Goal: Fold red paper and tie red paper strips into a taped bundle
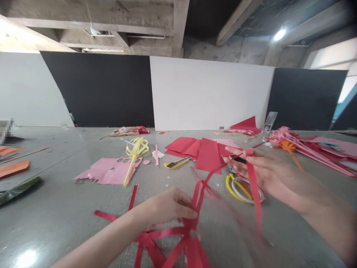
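Note:
My left hand [167,208] is closed in a pinch on a bundle of red paper strips [184,238] where they cross, low in the middle of the view. My right hand [259,169] is raised to the right, its fingers stretched out, with one long red strip [255,186] draped over them and hanging down. Under that hand lie yellow-handled scissors [237,186] on the grey table [55,208].
Red paper sheets [195,149], a yellow utility knife [177,162], a pink cut sheet [108,170] and a yellow strip ball on a stick [135,152] lie ahead. Pink and red strip flowers [306,147] pile at the right. Orange paper [13,167] sits at the left edge.

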Tool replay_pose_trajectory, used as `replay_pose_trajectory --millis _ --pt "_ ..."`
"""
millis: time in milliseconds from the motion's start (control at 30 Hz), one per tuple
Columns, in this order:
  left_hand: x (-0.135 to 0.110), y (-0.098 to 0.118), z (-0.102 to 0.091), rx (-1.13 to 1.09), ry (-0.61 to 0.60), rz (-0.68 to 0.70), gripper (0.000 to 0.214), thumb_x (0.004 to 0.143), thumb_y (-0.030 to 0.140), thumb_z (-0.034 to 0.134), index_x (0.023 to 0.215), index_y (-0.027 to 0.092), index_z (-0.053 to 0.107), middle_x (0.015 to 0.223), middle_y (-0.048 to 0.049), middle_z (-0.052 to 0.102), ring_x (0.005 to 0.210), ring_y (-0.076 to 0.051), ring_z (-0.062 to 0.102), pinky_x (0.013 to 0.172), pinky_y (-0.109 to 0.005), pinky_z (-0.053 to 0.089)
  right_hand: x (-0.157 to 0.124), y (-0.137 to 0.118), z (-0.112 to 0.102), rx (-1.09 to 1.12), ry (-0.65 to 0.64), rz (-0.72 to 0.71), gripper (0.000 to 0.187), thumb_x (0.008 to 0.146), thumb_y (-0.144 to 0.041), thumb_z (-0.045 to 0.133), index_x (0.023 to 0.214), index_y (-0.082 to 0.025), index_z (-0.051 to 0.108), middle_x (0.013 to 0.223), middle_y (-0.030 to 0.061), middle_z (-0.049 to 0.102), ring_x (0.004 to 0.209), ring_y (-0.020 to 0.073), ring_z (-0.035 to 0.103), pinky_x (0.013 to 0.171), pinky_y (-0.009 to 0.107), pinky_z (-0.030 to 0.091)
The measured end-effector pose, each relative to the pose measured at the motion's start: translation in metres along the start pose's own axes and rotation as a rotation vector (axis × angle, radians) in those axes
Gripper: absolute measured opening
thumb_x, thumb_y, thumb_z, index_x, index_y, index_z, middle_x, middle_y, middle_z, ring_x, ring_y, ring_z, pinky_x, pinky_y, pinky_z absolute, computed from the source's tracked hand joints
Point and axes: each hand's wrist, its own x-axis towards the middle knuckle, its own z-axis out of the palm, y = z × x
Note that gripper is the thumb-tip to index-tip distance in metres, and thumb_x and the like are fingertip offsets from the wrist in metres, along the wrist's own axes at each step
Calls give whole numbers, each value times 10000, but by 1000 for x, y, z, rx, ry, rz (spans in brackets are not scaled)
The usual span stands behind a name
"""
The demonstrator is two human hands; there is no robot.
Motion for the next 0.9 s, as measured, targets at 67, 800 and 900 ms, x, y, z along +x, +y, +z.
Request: replay_pose_trajectory --millis 67,800,900 --pt "1 -2 1 -50 -30 -15 135 624 287 628 583 160 640 548 24 550 549 -116 486 545 -213 359 1 1 0 -19 25 -48 119 711 -337 629 794 -257 595 1075 19 598 977 253 566 810 394 472" --pt "3 -1 9 -599 -122 -63 99 531 100 702 619 135 671 583 -2 648 514 -87 577 506 -169 439 10 11 -3 -307 62 -131 158 737 -320 619 816 -198 557 1033 69 574 934 218 553 829 364 418" --pt "1 1 9 -645 -105 -93 97 550 136 707 641 126 674 621 -22 657 539 -107 592 530 -196 455 4 11 6 -401 -49 -163 148 784 -334 567 806 -196 520 803 27 583 754 161 567 717 315 435"
